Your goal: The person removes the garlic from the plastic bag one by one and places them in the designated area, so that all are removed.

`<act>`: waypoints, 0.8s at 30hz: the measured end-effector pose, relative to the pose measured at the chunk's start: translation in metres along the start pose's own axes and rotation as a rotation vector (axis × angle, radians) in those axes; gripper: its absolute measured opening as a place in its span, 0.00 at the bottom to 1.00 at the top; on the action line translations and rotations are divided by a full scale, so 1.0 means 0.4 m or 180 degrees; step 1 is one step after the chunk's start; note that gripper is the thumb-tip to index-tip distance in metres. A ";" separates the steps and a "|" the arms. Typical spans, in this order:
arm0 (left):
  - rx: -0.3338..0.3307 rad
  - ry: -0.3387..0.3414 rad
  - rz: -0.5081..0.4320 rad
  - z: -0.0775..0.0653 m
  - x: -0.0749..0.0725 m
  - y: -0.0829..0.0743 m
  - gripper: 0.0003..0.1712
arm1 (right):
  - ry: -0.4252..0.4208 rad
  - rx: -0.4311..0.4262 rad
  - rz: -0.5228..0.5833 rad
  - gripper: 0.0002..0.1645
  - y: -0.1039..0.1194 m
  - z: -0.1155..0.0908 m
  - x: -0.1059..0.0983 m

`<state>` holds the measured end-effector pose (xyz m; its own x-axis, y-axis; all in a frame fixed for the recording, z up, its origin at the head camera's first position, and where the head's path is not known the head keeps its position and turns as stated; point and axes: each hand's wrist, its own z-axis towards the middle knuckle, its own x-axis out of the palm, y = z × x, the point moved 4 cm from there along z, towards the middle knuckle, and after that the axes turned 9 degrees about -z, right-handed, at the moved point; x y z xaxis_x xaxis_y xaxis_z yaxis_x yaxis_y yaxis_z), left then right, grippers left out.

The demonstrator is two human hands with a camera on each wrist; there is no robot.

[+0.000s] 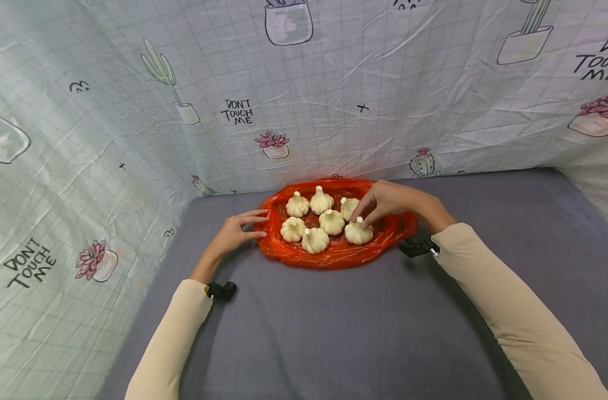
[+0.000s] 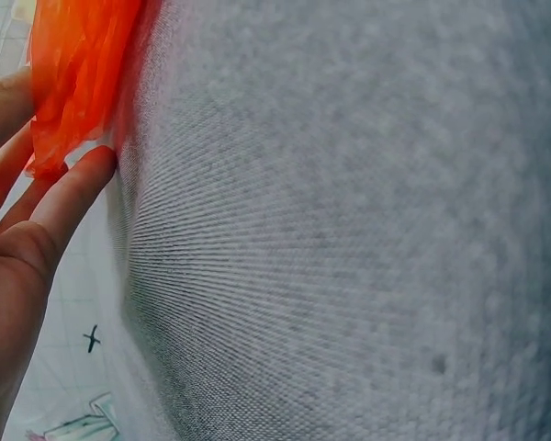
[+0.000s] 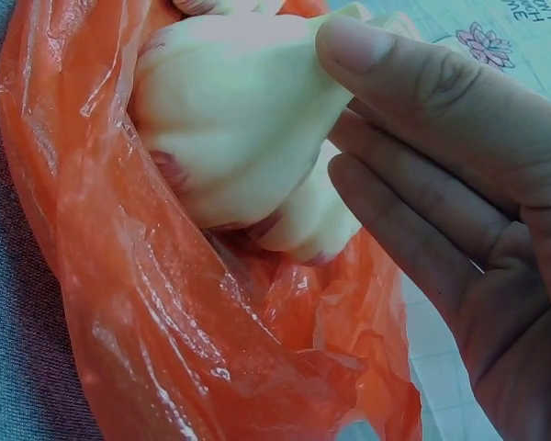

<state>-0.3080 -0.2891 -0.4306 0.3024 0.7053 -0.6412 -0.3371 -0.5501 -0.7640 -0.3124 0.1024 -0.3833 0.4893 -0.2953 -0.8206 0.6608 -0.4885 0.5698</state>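
Several whitish garlic bulbs point(image 1: 315, 240) lie inside an orange-red plastic bag point(image 1: 304, 259) with its rim spread open. My right hand point(image 1: 386, 199) pinches the stem of a garlic bulb point(image 1: 358, 232) at the right side of the group. The right wrist view shows the thumb on that stem and the bulb point(image 3: 234, 110) close over the bag's folds, with another bulb behind it. At the bag's left edge, my left hand point(image 1: 234, 230) touches the plastic with extended fingers. In the left wrist view its fingers point(image 2: 73, 197) are at the crumpled orange edge.
A grey cloth point(image 1: 304, 328) covers the table under the bag. Behind it and to the left hangs a pale sheet point(image 1: 313, 72) printed with cacti, potted plants and words. Each wrist wears a small black camera point(image 1: 222, 290).
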 end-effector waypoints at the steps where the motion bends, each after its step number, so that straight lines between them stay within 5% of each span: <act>1: -0.0001 -0.0002 0.0001 0.000 0.000 -0.001 0.26 | -0.0019 0.0005 0.0005 0.12 0.001 -0.001 -0.001; 24: 0.0032 -0.0035 0.0022 -0.005 0.006 -0.003 0.26 | -0.0441 -0.0097 -0.0133 0.11 0.032 -0.023 -0.031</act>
<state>-0.3052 -0.2875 -0.4314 0.2902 0.7065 -0.6455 -0.3482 -0.5503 -0.7589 -0.3047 0.1076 -0.3653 0.3791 -0.3867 -0.8407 0.6970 -0.4782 0.5343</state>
